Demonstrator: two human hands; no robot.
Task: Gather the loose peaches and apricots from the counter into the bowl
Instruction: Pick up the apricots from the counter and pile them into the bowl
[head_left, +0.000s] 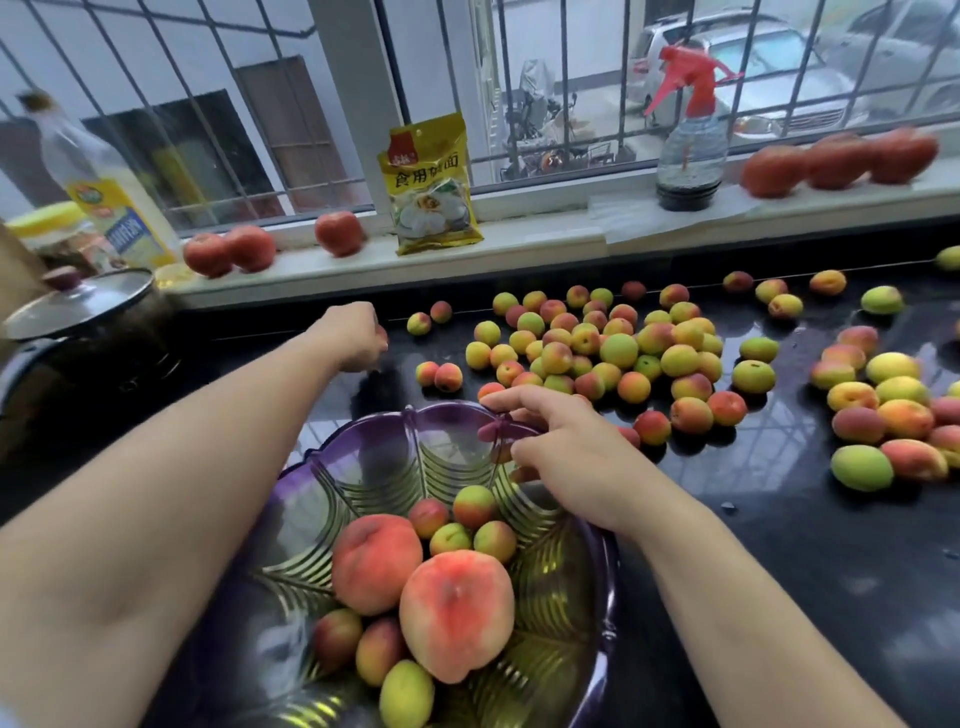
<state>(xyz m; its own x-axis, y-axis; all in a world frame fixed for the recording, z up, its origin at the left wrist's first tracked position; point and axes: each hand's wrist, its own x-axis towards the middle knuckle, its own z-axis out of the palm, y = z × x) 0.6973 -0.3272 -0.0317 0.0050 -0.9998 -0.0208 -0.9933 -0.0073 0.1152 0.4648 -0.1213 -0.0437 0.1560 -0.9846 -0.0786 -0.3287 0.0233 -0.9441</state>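
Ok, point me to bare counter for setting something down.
Bare counter: right of the bowl, below the fruit. Also between the left hand and pot. Crowded: the apricot pile beyond the right hand.

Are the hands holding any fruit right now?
The left hand is curled round a small reddish fruit, mostly hidden. The right hand hangs over the bowl's rim; whether it holds fruit cannot be told.

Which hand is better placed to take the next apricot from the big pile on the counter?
The right hand, I think. It hovers at the bowl's rim, beside the big pile. The left hand reaches farther left and looks closed on a small fruit.
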